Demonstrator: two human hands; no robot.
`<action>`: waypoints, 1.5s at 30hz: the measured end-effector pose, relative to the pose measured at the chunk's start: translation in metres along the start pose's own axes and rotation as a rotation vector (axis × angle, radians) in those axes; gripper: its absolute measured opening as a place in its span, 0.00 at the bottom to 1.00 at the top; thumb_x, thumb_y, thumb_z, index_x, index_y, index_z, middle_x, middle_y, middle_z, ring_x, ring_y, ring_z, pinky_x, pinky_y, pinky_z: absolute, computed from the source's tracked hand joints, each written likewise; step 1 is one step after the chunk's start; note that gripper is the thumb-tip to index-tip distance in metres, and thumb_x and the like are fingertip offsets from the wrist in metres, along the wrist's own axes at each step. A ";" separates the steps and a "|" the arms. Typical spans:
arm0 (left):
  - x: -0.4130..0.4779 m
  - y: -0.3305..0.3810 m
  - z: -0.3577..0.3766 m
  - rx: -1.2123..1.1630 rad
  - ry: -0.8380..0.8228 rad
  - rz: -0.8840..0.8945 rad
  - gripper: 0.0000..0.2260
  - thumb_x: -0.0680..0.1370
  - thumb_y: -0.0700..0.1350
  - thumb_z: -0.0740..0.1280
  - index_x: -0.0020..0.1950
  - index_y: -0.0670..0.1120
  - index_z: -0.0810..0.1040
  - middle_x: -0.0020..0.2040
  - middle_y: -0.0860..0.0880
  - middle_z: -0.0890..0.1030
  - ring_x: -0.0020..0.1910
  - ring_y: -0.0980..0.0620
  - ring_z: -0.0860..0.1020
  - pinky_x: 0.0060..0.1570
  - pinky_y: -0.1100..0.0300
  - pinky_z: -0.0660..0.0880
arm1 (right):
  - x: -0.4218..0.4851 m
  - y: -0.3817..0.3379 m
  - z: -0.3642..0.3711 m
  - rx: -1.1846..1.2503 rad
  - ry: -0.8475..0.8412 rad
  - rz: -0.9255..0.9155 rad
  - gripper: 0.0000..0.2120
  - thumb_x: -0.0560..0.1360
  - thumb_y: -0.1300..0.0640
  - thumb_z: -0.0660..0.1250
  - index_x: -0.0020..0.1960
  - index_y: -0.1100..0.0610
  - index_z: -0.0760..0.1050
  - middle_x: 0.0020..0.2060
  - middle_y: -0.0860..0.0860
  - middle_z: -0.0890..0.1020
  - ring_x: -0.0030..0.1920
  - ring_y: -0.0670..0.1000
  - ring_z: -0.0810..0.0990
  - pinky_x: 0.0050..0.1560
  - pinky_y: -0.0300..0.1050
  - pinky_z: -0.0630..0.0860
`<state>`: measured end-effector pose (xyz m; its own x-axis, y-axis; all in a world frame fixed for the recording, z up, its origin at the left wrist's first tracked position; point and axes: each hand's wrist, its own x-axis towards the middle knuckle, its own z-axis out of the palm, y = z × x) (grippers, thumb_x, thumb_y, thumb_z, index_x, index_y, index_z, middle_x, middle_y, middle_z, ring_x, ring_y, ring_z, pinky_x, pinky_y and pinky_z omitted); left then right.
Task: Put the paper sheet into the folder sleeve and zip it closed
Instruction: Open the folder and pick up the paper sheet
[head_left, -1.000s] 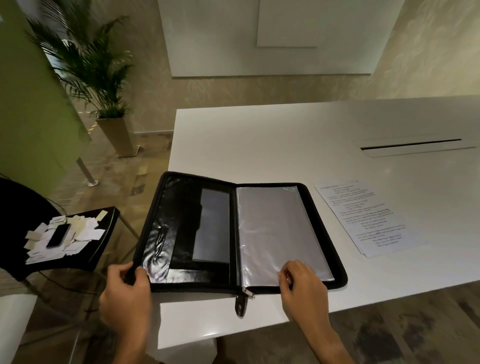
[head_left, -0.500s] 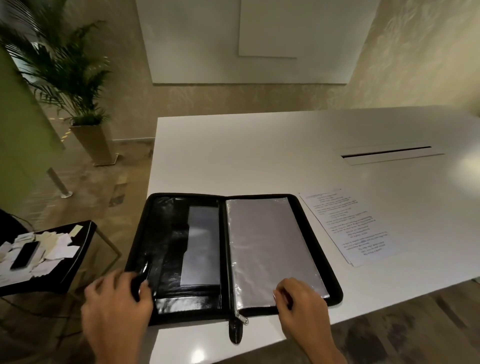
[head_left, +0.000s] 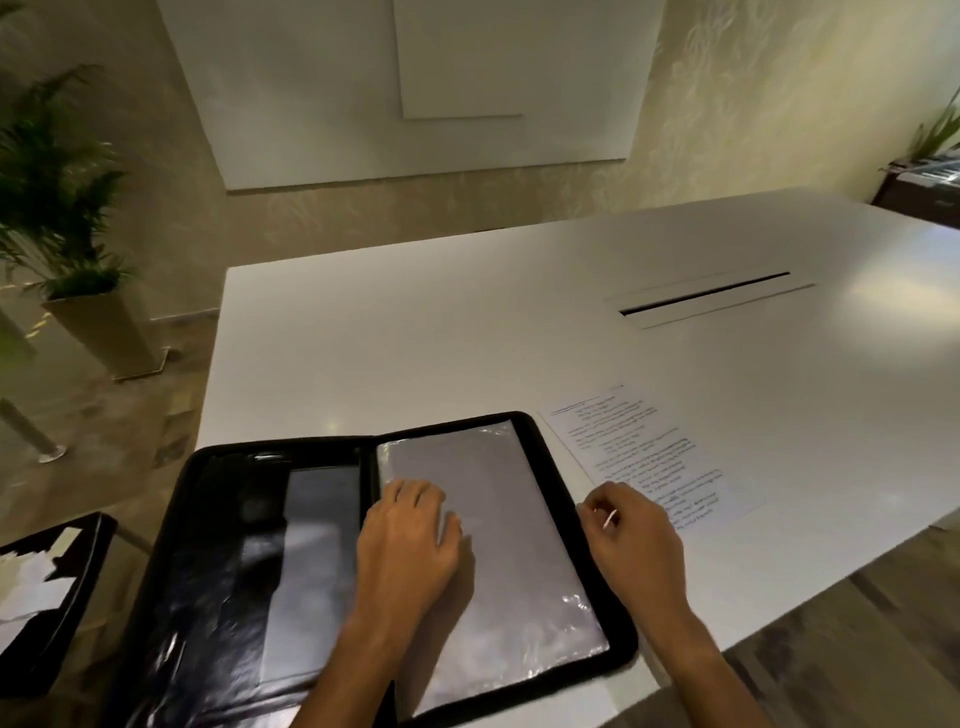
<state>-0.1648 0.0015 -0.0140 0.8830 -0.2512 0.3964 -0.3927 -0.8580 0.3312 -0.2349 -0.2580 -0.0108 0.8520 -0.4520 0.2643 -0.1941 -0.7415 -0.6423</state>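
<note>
Left hand (head_left: 410, 540): grip loose and flat, palm down on the clear sleeve (head_left: 488, 545) of the open folder (head_left: 218, 571), near the spine, holding nothing. Right hand (head_left: 631, 540): just off the folder's right edge, fingers curled in a narrow grip; cannot tell whether it pinches anything, though it overlaps the near-left corner of the paper sheet (head_left: 649, 452). Sheet lies flat on the white bench (head_left: 441, 343), just right of the folder, not in the sleeve. Folder lies fully open at the bench's near-left corner, zip undone. Cable slot (head_left: 704, 299) well beyond the folder.
</note>
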 end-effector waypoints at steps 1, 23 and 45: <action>0.008 0.007 0.009 -0.008 -0.005 0.004 0.06 0.76 0.46 0.79 0.48 0.46 0.85 0.51 0.48 0.86 0.54 0.43 0.83 0.50 0.48 0.81 | 0.015 0.011 -0.004 -0.002 0.001 0.046 0.08 0.78 0.52 0.77 0.44 0.44 0.80 0.38 0.38 0.82 0.38 0.37 0.79 0.35 0.38 0.70; 0.148 0.186 0.129 -0.927 -0.287 -0.702 0.34 0.85 0.56 0.70 0.88 0.54 0.59 0.85 0.54 0.64 0.81 0.55 0.65 0.81 0.51 0.65 | 0.221 0.127 -0.049 -0.392 -0.357 0.291 0.18 0.86 0.48 0.67 0.63 0.64 0.76 0.61 0.60 0.76 0.65 0.61 0.76 0.69 0.58 0.76; 0.166 0.209 0.146 -1.223 -0.078 -1.054 0.16 0.83 0.41 0.69 0.70 0.50 0.72 0.63 0.52 0.76 0.54 0.59 0.73 0.43 0.58 0.69 | 0.255 0.139 -0.044 -0.327 -0.500 0.350 0.31 0.77 0.46 0.81 0.68 0.63 0.71 0.62 0.60 0.78 0.64 0.61 0.79 0.66 0.57 0.79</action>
<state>-0.0625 -0.2847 -0.0040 0.8740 0.1348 -0.4669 0.4400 0.1880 0.8781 -0.0655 -0.4978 -0.0010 0.8193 -0.4669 -0.3329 -0.5679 -0.7408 -0.3587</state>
